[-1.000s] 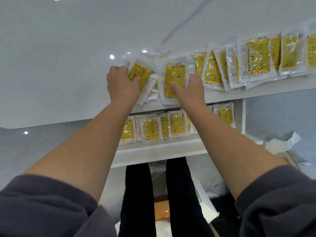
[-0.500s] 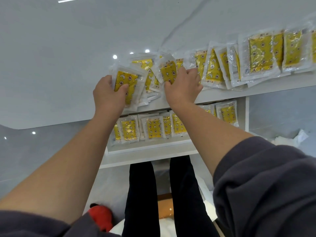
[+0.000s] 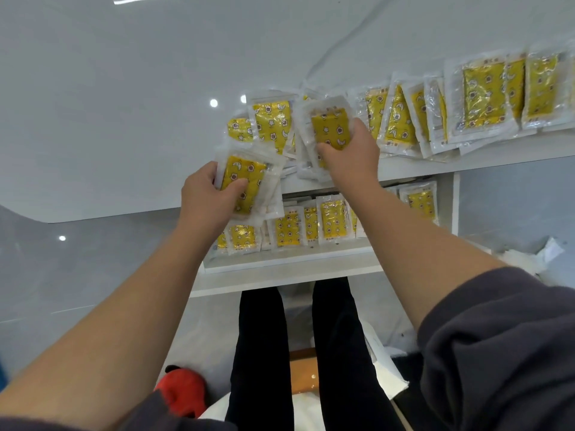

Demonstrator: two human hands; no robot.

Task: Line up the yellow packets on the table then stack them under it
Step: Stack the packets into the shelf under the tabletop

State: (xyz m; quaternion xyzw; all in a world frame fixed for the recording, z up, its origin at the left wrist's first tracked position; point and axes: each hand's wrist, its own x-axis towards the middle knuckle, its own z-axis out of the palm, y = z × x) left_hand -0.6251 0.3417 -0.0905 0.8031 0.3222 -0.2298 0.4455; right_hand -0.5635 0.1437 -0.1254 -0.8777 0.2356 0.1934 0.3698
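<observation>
My left hand grips a small stack of yellow packets in clear wrappers, held past the front edge of the white table. My right hand grips another yellow packet on a loose pile at the table's front edge. A row of overlapping yellow packets runs to the right along that edge. On the shelf under the table, several more yellow packets stand side by side.
A white upright panel closes the shelf on the right. My legs in black trousers are below the shelf. A red object lies on the floor at the left, crumpled white paper at the right.
My left hand has pulled its packets back toward me, off the table's edge. My right hand has stayed on the pile and taken hold of a packet.
</observation>
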